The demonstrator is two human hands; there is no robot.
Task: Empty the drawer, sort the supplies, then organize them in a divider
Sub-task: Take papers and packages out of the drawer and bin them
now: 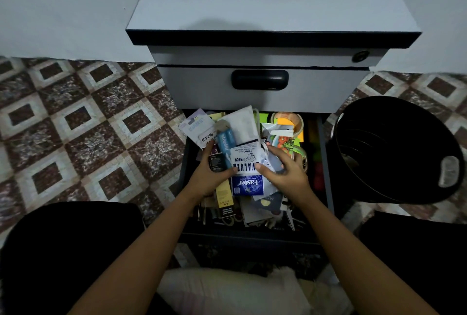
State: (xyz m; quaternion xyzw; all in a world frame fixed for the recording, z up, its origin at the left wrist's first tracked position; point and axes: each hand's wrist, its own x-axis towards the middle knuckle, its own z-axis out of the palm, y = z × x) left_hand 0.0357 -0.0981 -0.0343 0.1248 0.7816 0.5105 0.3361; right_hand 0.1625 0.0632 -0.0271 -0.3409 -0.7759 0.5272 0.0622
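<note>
While the drawer (252,237) stands open, the left hand (212,175) and right hand (285,173) grip the packets (246,160), thumbs on top, fingers curled round the edges.

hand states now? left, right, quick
Left hand: closed, gripping a bundle of packets.
Right hand: closed, pinching the Faster pack at its right edge.

at mid-frame a white and blue packet (247,175) read "value pack" and "faster", upside down. just upper left of it, a white card (206,135) read "eco shop".
</note>
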